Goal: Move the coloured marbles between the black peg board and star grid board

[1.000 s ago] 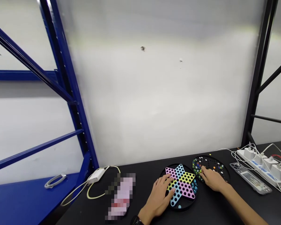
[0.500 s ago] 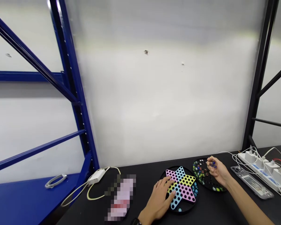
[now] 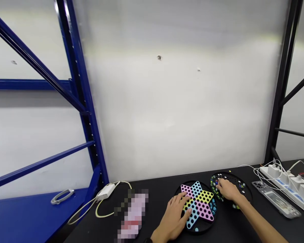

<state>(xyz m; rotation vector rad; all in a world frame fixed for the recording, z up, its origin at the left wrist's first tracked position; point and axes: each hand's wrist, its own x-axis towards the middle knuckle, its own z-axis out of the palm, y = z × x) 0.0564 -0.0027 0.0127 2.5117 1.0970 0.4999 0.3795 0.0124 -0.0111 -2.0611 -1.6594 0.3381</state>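
Note:
A star-shaped Chinese checkers board (image 3: 203, 209) in pink, blue and yellow, dotted with black holes, lies in a round black tray (image 3: 204, 232). My left hand (image 3: 176, 212) rests on its left side with the fingers spread. Blue marbles (image 3: 213, 206) show beside the board's right edge. To the right, a second round black tray (image 3: 250, 195) holds many loose marbles (image 3: 214, 186), green, white, blue and reddish. My right hand (image 3: 228, 190) reaches down into this tray, fingers curled together among marbles at its left side. Whatever sits between the fingertips is hidden.
A clear-cased phone-like device (image 3: 276, 199) and a white power strip (image 3: 286, 184) with plugs and cables lie at the right. At the left are a pixelated pink item (image 3: 134, 216), a white adapter (image 3: 106, 191) with its cord, and a blue rack post (image 3: 87, 101).
My right hand, which held blue marbles above the tray, has turned palm down and moved left and lower. Blue marbles now show in the tray's right part. My left hand stays on the board.

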